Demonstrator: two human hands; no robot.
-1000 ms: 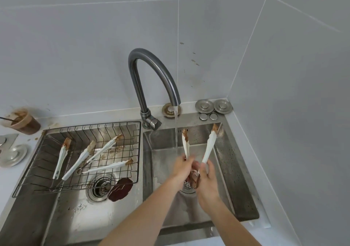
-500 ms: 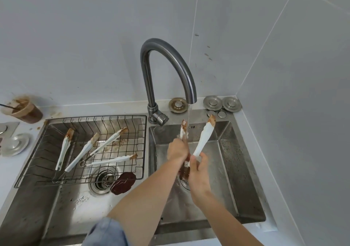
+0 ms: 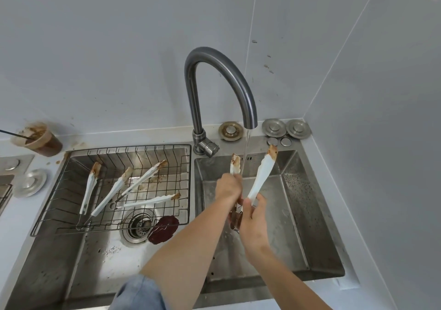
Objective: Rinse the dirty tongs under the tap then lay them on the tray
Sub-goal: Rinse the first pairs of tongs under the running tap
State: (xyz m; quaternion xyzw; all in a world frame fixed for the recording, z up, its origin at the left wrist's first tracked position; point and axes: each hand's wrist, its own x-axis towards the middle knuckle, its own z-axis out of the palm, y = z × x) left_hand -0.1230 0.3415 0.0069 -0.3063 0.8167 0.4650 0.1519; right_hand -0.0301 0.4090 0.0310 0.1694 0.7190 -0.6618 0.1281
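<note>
White tongs [image 3: 261, 176] with brown-smeared tips stand tips-up over the right sink basin [image 3: 310, 204], spread in a V. My left hand [image 3: 228, 187] is closed around the left arm of the tongs, right beside the water stream. My right hand [image 3: 253, 216] grips the tongs low, near the brown hinge end. Water runs from the curved steel tap [image 3: 219, 71] and falls between the two arms, close to the left one. A wire tray [image 3: 71, 190] sits over the left basin and holds two more dirty white tongs [image 3: 112, 191].
A brown-stained cup [image 3: 39, 139] stands on the counter at the far left. Round metal plugs [image 3: 286, 128] lie behind the right basin. A dark brown blob [image 3: 164, 228] lies by the left basin's drain [image 3: 138, 224]. Tiled walls close in behind and to the right.
Both hands have lifted the tongs higher toward the spout. My left hand has slid up the left arm of the tongs, into the water stream.
</note>
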